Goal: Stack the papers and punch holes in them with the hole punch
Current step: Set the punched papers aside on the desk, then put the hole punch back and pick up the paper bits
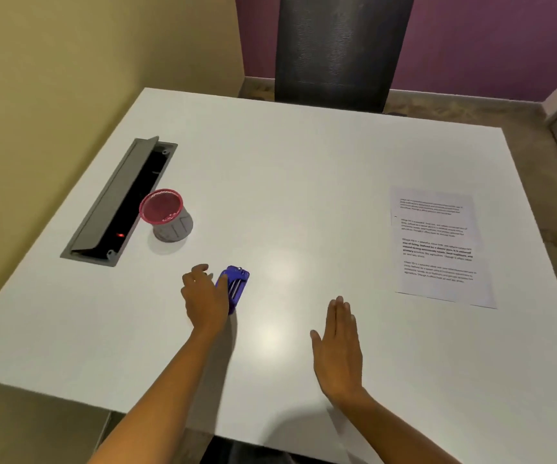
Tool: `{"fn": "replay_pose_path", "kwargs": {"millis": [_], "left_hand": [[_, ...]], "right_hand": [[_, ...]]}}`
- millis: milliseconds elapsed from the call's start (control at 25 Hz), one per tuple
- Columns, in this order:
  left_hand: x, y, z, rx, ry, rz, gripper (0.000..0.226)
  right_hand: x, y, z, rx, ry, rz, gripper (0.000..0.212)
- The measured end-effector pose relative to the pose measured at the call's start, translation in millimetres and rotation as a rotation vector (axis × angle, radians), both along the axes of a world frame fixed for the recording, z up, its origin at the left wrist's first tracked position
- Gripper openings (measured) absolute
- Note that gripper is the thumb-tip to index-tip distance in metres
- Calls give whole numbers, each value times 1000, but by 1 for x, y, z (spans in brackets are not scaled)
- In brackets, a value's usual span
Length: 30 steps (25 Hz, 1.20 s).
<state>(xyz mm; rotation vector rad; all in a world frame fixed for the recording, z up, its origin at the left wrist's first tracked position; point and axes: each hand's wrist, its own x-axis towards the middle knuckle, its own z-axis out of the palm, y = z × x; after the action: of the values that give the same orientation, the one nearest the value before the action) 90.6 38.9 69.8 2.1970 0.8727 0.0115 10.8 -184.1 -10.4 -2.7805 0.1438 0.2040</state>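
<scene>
Papers point(439, 246) lie printed side up on the white table point(304, 169), well to the right of my grip and apart from both hands. My left hand point(205, 298) curls around the blue hole punch point(235, 286), thumb against its near side. My right hand point(339, 349) hovers flat just right of it, fingers straight together, holding nothing. Beyond the grip stands a pink mesh cup point(166, 214).

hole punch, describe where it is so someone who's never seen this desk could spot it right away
On the white table, look at the near-left part, just ahead of the person's left hand, whose fingers rest on it. The hole punch is the small, low, blue-purple object with metal rods on top, unlike the taller grey cup with the pink rim behind it.
</scene>
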Motion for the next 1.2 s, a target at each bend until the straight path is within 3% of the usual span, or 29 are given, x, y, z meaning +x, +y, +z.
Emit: {"fn": "replay_pose_path", "kwargs": {"millis": [200,600,800,1200], "left_hand": [[10,13,-5,-153,1,35,21],[3,30,-6,-300,-99,157,12],[-16,75,8,-264,-164,207,11],[-38,191,-10,-132,-48,400,17]], "right_hand": [[-3,5,-11,-81,-82,10,67],[-3,5,-14,-102,-93,21,65],[-4,2,-15,-113,-97,28,65],[-4,4,-18,-122,-93,36,66]]}}
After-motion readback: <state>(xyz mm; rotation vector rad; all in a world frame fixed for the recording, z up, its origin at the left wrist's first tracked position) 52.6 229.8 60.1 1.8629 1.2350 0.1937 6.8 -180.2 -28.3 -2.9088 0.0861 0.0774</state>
